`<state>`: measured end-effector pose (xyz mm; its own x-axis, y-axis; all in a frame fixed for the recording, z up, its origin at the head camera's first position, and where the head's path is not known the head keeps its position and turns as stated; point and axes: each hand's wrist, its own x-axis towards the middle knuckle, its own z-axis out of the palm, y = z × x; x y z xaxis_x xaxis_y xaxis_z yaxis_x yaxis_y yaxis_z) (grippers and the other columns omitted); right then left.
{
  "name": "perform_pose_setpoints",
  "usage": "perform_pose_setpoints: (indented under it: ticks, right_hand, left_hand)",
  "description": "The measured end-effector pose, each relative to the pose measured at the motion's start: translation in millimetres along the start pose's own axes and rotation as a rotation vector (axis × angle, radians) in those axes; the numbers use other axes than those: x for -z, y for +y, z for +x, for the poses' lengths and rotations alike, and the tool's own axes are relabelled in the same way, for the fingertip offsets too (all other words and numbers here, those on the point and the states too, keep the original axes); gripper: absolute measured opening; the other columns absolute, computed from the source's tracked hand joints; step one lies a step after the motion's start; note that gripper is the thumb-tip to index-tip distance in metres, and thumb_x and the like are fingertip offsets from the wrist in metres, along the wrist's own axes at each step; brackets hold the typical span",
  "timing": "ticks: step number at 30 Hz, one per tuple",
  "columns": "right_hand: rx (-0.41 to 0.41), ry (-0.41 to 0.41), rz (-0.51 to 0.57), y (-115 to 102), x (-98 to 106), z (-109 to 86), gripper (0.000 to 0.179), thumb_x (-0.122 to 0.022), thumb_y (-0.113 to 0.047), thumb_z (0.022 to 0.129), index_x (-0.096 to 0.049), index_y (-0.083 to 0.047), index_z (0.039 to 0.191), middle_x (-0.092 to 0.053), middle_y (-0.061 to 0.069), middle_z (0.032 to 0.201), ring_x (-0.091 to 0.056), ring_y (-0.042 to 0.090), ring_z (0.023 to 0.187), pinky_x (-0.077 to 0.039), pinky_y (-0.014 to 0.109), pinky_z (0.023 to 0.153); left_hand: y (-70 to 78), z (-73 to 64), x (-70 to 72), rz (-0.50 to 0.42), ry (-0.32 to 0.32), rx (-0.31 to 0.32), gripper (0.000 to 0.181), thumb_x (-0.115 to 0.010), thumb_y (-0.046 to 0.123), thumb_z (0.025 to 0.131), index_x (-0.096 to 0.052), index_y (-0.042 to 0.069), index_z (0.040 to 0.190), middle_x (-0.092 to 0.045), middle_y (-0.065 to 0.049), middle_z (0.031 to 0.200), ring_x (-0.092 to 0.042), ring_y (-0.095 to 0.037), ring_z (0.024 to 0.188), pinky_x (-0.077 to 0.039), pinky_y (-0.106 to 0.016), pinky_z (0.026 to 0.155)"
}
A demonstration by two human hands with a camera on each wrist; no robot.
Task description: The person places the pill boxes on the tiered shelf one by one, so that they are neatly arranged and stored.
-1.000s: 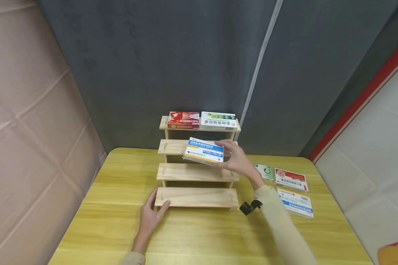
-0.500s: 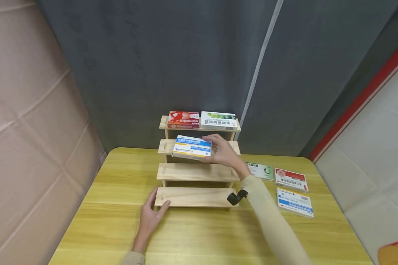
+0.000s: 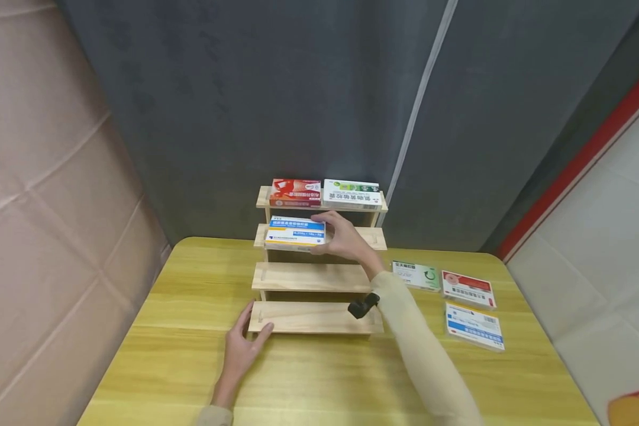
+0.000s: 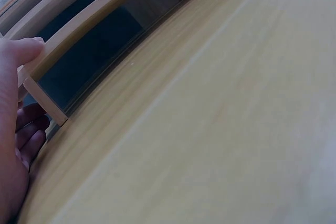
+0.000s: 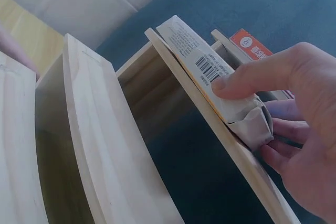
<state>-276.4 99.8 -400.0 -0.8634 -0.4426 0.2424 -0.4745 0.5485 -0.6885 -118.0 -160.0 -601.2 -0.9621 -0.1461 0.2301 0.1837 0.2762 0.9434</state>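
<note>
In the head view, my right hand (image 3: 343,236) pinches a blue-and-white medicine box (image 3: 295,232) by its right end. The box lies at the left part of the second tier from the top of a stepped wooden rack (image 3: 315,318). The right wrist view shows the thumb on the box's barcode side (image 5: 202,66), with the other fingers behind its crumpled end flap. My left hand (image 3: 241,348) holds the left end of the rack's lowest board, thumb on top. In the left wrist view, that hand's (image 4: 13,114) other fingers are bent beside the rack's leg.
On the top tier lie a red medicine box (image 3: 296,193) and a white-and-green one (image 3: 351,194). Right of the rack, the table (image 3: 191,296) bears a green-and-white box (image 3: 416,276), a red-and-white box (image 3: 467,289) and another blue-and-white box (image 3: 474,326). A dark curtain (image 3: 277,106) hangs behind.
My right hand has moved left with the blue-and-white box, which has gone from tilted above the rack to lying along the second tier. The left hand stays where it was.
</note>
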Motion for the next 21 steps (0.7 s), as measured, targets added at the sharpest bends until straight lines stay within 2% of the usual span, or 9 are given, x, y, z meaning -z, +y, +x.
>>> perform_pose_setpoints:
  ticks: [6, 12, 18, 21]
  right_hand:
    - [-0.007, -0.049, 0.032, -0.6, 0.3, -2.0, 0.085, -0.088, -0.022, 0.072, -0.051, -0.007, 0.146, -0.052, 0.012, 0.147, -0.049, 0.028, 0.133, -0.035, 0.046, 0.124]
    - [-0.010, -0.024, 0.038, 4.9, 7.1, -12.4, 0.095, -0.090, -0.022, 0.072, -0.042, -0.006, 0.152, -0.045, 0.014, 0.155, -0.044, 0.029, 0.143, -0.032, 0.044, 0.126]
    - [-0.014, -0.018, 0.023, 6.9, 20.4, -32.1, 0.087, -0.088, -0.020, 0.075, -0.047, -0.004, 0.149, -0.047, 0.015, 0.154, -0.042, 0.033, 0.146, -0.031, 0.051, 0.126]
    - [0.002, -0.009, 0.029, 8.9, 26.2, -40.9, 0.082, -0.088, -0.016, 0.076, -0.049, -0.003, 0.147, -0.049, 0.015, 0.152, -0.044, 0.034, 0.144, -0.035, 0.051, 0.124]
  left_hand:
    - [0.2, 0.1, -1.5, -0.004, 0.009, -0.011, 0.075, -0.080, 0.016, 0.088, -0.043, 0.004, 0.152, -0.058, -0.022, 0.143, -0.054, -0.038, 0.134, -0.033, -0.008, 0.109]
    - [1.4, 0.6, -1.6, -0.009, 0.008, -0.008, 0.075, -0.080, 0.015, 0.088, -0.043, 0.003, 0.152, -0.057, -0.022, 0.144, -0.053, -0.038, 0.135, -0.032, -0.007, 0.109]
    - [2.4, -0.7, -1.5, -0.016, 0.009, 0.004, 0.075, -0.080, 0.015, 0.087, -0.043, 0.004, 0.152, -0.056, -0.022, 0.145, -0.052, -0.036, 0.136, -0.032, -0.005, 0.109]
    - [3.4, -0.7, -2.3, -0.017, 0.012, 0.008, 0.075, -0.080, 0.014, 0.087, -0.043, 0.003, 0.151, -0.056, -0.022, 0.145, -0.053, -0.036, 0.136, -0.031, -0.004, 0.109]
